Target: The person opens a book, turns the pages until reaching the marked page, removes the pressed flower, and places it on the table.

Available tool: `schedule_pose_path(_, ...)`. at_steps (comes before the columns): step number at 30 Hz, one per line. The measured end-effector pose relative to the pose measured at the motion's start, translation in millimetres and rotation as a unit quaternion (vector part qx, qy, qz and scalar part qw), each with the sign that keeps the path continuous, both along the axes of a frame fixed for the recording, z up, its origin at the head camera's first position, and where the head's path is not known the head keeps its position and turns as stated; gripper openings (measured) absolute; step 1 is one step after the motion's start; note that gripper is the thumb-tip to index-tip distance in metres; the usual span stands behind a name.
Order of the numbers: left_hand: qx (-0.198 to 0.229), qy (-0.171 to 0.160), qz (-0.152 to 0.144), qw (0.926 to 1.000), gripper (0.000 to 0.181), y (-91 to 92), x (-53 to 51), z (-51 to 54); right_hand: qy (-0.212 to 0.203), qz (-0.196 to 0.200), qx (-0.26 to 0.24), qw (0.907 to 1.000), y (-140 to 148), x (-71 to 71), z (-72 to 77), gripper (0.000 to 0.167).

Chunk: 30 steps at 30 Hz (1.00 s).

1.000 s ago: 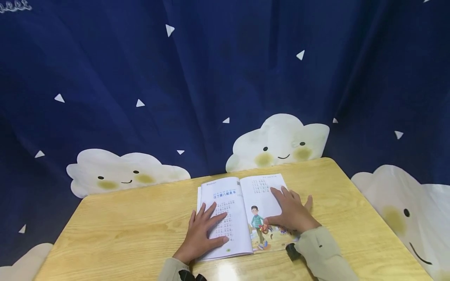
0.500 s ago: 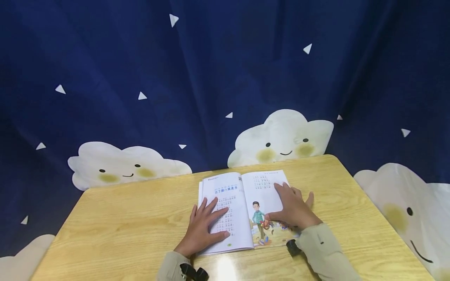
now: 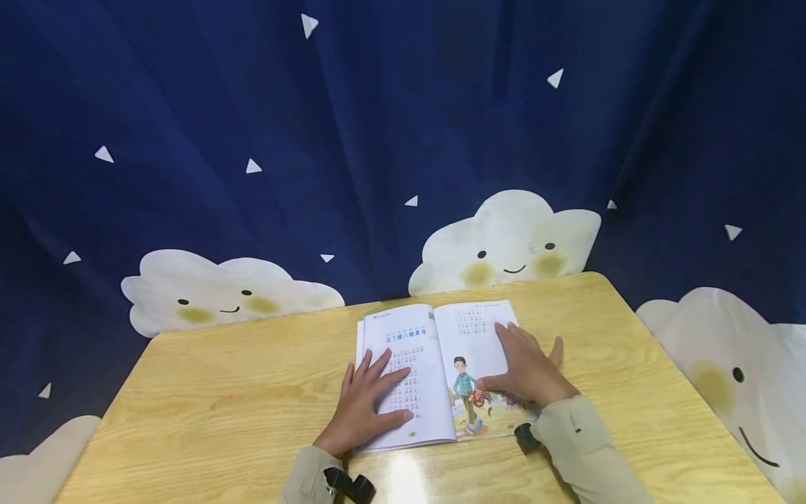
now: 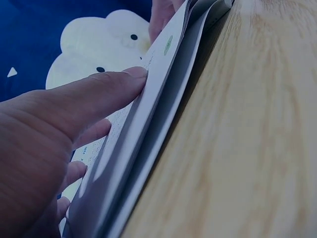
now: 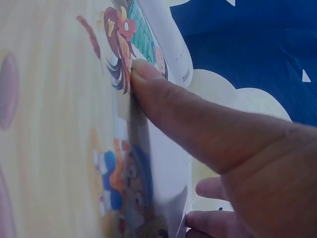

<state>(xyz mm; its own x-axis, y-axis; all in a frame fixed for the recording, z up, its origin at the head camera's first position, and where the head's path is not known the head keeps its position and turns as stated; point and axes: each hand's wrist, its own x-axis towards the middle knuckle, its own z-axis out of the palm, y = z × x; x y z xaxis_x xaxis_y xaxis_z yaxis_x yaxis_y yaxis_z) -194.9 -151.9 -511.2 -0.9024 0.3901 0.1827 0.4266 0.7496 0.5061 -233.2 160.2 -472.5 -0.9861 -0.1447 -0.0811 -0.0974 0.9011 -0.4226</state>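
An open book point(image 3: 409, 392) lies on the wooden table, its left page printed with text under a blue heading. On the right page is a picture of a boy in a green top with a rooster. My left hand point(image 3: 362, 406) rests on the left page, fingers spread; in the left wrist view its thumb point(image 4: 114, 87) touches the page near the lower edge. Across the right page lies my right hand point(image 3: 529, 367), fingers extended toward the outer edge. Its thumb point(image 5: 163, 94) presses the picture by the rooster in the right wrist view.
The light wooden table point(image 3: 239, 399) extends to both sides of the book. Behind it hangs a dark blue curtain point(image 3: 378, 126) with white triangles and smiling clouds. Each sleeve carries a black wrist device, such as the left one point(image 3: 349, 484).
The whole head view has shifted, so the book, table and hands sit slightly higher in the picture. Both hands stay in place on the pages.
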Motion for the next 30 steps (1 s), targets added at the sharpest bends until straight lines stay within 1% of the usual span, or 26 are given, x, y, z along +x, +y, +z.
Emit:
schedule_pose_path(3, 0.002, 0.005, 0.0, 1.0, 0.065, 0.6, -3.2, 2.1, 0.001, -0.003, 0.003, 1.0, -0.4, -2.8, 3.8, 0.119)
schedule_pose_path(5, 0.002, 0.002, 0.001, 1.0, 0.065, 0.8, -4.7, 2.9, 0.002, -0.003, 0.005, 1.0, -0.7, -3.8, 5.6, 0.119)
schedule_pose_path(9, 0.0, 0.003, 0.004, 1.0, 0.065, 1.4, -6.2, 0.5, 0.004, -0.001, 0.0, 1.0, -0.4, -2.9, 6.4, 0.118)
schedule_pose_path(13, 0.008, 0.004, 0.002, 1.0, 0.064, 3.3, -4.1, -4.7, 0.004, 0.003, -0.018, 0.9998, 3.6, 0.3, 2.6, 0.12)
schedule_pose_path(18, 0.019, -0.013, -0.003, 0.9997, 0.064, 5.8, 0.8, -8.3, -0.013, 0.011, -0.061, 0.998, 10.4, 3.3, 0.3, 0.122)
schedule_pose_path(22, 0.023, -0.009, 0.001, 0.9997, 0.064, 4.9, 0.8, -6.2, -0.016, 0.023, -0.101, 0.9945, 9.8, 0.8, 3.9, 0.117)
schedule_pose_path(26, 0.018, -0.005, 0.007, 0.9998, 0.063, 1.6, 0.8, -3.6, -0.043, 0.027, -0.157, 0.9864, 7.0, -1.6, 7.8, 0.11)
schedule_pose_path(30, 0.018, -0.005, 0.005, 0.9998, 0.063, 0.8, -1.4, -2.4, -0.069, 0.013, -0.209, 0.9755, 10.6, -2.9, 11.4, 0.105)
